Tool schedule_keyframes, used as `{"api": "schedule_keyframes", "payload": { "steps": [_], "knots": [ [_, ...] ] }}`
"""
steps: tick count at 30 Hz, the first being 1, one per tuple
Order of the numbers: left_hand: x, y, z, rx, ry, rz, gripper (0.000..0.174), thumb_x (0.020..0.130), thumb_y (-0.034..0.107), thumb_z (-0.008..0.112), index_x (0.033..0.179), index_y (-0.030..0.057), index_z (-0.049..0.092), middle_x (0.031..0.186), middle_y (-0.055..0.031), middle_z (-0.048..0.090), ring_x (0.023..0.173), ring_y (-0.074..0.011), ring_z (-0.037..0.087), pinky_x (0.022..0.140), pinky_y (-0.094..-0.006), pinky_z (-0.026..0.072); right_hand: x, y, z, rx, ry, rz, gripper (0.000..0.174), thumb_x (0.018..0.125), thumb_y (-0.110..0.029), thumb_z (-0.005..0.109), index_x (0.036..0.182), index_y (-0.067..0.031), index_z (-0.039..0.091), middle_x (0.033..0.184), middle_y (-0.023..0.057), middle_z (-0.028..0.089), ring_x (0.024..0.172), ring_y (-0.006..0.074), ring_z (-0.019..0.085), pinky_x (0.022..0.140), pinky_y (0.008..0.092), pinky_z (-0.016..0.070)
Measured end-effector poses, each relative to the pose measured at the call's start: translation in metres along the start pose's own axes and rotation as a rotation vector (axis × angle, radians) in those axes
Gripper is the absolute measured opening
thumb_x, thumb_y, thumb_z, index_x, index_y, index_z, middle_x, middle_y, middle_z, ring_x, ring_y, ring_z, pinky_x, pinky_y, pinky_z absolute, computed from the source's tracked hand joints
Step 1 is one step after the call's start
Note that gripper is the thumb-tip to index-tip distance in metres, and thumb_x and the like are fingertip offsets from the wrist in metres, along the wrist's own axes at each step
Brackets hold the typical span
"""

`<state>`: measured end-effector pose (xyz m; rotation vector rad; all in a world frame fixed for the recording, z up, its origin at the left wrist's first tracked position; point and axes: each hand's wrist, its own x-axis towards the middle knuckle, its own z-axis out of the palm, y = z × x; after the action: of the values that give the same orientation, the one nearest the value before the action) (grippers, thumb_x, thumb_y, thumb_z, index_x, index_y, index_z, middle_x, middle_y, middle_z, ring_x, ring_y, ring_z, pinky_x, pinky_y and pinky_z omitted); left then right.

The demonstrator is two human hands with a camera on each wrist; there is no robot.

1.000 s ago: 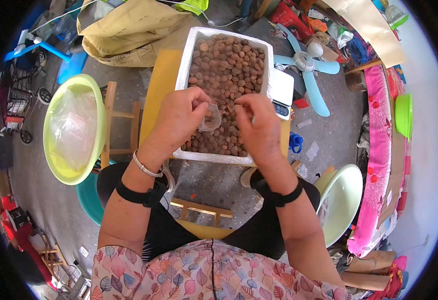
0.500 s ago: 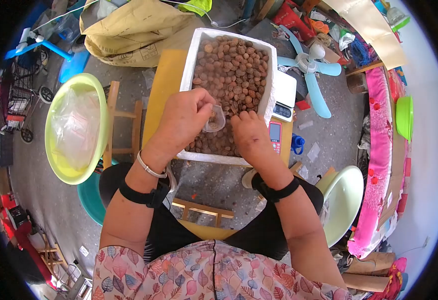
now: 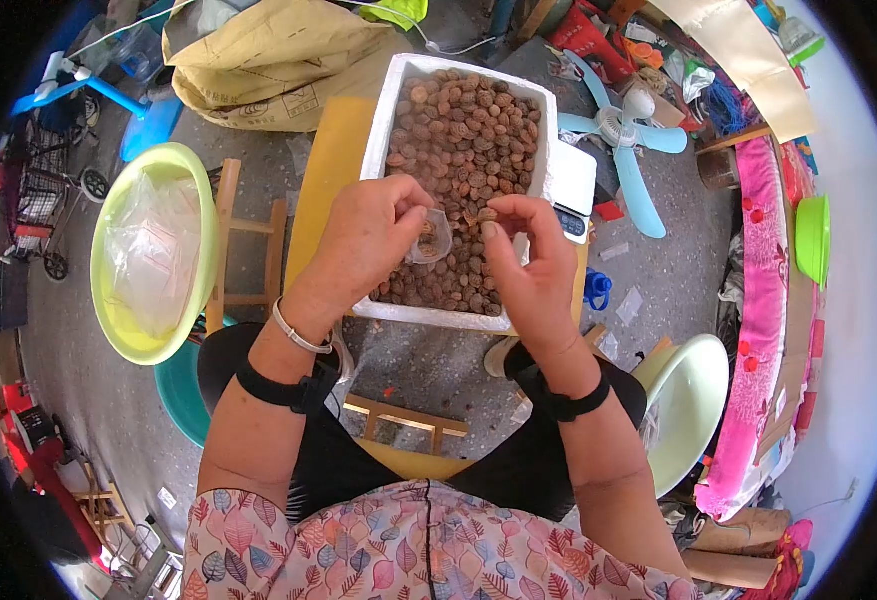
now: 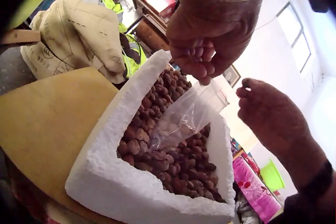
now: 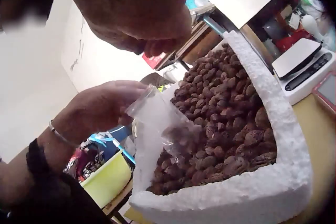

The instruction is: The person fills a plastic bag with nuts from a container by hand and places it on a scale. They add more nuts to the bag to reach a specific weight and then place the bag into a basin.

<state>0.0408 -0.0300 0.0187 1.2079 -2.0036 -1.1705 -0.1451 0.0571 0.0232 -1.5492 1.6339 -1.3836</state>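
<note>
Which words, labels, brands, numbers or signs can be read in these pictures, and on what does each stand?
No text reads clearly.
Brown sack: printed marks, too small and blurred to read.
White scale: markings on its dark panel, too small to read.
White tag on the floor: dark marks, too small to read.

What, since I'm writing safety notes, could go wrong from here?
The clear plastic bag is held by the left hand alone, so it might slip into the foam box. The wrinkled brown nut in the right hand could drop outside the bag. The digital scale stands close beside the box, so a bump might jolt it.
</note>
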Motion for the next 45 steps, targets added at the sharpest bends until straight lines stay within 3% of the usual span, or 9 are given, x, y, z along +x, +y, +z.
{"api": "schedule_keyframes", "payload": {
  "steps": [6,13,25,28,30,33,34,36,45],
  "knots": [
    [0.002,-0.008,0.003,-0.028,0.019,0.039,0.013,0.092,0.007,0.068,0.102,-0.0006,0.073,0.080,-0.0070,0.073,0.069,-0.0100,0.063,0.063,-0.0277,0.0509,0.006,0.005,0.017,-0.444,-0.087,-0.314,0.025,0.083,-0.001,0.075,0.106,-0.0026,0.065,0.101,0.0160,0.065,0.097,0.0375,0.061,0.082,0.0450,0.0514],
    [0.003,-0.004,0.002,0.013,0.026,-0.013,0.013,0.093,0.008,0.067,0.101,0.0000,0.072,0.077,-0.0064,0.071,0.067,-0.0101,0.063,0.061,-0.0278,0.0509,0.008,0.034,-0.006,-0.464,-0.127,-0.068,0.015,0.086,-0.003,0.070,0.101,-0.0029,0.064,0.097,0.0203,0.064,0.096,0.0408,0.062,0.082,0.0462,0.0508],
    [0.001,-0.005,0.000,0.003,0.039,-0.016,0.013,0.094,0.009,0.066,0.100,-0.0006,0.072,0.076,-0.0072,0.071,0.063,-0.0106,0.063,0.056,-0.0289,0.0515,-0.005,0.060,0.013,-0.841,-0.463,-0.218,0.016,0.081,-0.001,0.066,0.096,-0.0058,0.065,0.100,0.0176,0.062,0.101,0.0388,0.061,0.083,0.0461,0.0513],
    [0.002,-0.007,0.001,-0.001,0.043,0.000,0.013,0.093,0.009,0.066,0.100,-0.0006,0.072,0.076,-0.0076,0.071,0.063,-0.0107,0.064,0.056,-0.0287,0.0511,0.000,0.067,0.011,-0.607,-0.371,-0.120,0.013,0.087,-0.006,0.068,0.099,-0.0046,0.066,0.096,0.0157,0.065,0.092,0.0320,0.065,0.077,0.0406,0.0520],
    [0.001,-0.009,0.000,0.012,0.057,0.036,0.013,0.093,0.009,0.066,0.100,-0.0007,0.072,0.076,-0.0077,0.071,0.063,-0.0107,0.064,0.056,-0.0287,0.0509,0.008,0.054,0.002,-0.263,-0.366,0.249,0.011,0.093,-0.009,0.068,0.102,-0.0044,0.066,0.093,0.0090,0.067,0.086,0.0228,0.064,0.075,0.0346,0.0515],
    [0.001,0.000,0.000,-0.001,0.067,-0.015,0.013,0.088,0.008,0.065,0.095,-0.0005,0.072,0.079,-0.0188,0.071,0.074,-0.0321,0.071,0.068,-0.0391,0.0547,0.017,0.031,-0.010,0.188,-0.347,0.642,0.013,0.099,-0.014,0.065,0.108,-0.0044,0.065,0.092,0.0023,0.066,0.083,0.0122,0.061,0.074,0.0273,0.0498],
    [0.002,-0.002,0.000,0.004,0.062,-0.006,0.013,0.090,0.008,0.066,0.097,-0.0004,0.072,0.078,-0.0158,0.072,0.070,-0.0258,0.069,0.065,-0.0360,0.0535,0.017,0.028,-0.013,0.329,-0.339,0.745,0.014,0.101,-0.016,0.064,0.110,-0.0045,0.065,0.093,0.0006,0.065,0.083,0.0092,0.060,0.074,0.0251,0.0491],
    [0.002,-0.007,0.001,0.016,0.052,0.010,0.013,0.093,0.009,0.067,0.100,-0.0003,0.072,0.077,-0.0098,0.072,0.064,-0.0134,0.065,0.059,-0.0297,0.0511,0.015,0.031,-0.013,0.398,-0.325,0.727,0.016,0.101,-0.020,0.065,0.109,-0.0063,0.065,0.090,-0.0007,0.065,0.080,0.0069,0.059,0.071,0.0229,0.0477],
    [0.002,-0.005,0.001,0.038,0.068,0.051,0.013,0.091,0.009,0.069,0.100,-0.0003,0.072,0.078,-0.0109,0.073,0.070,-0.0153,0.068,0.064,-0.0306,0.0527,0.006,-0.004,0.001,0.116,0.016,0.094,0.012,0.094,-0.006,0.069,0.105,-0.0033,0.064,0.092,0.0045,0.065,0.080,0.0139,0.061,0.072,0.0299,0.0500]
  ]
}}
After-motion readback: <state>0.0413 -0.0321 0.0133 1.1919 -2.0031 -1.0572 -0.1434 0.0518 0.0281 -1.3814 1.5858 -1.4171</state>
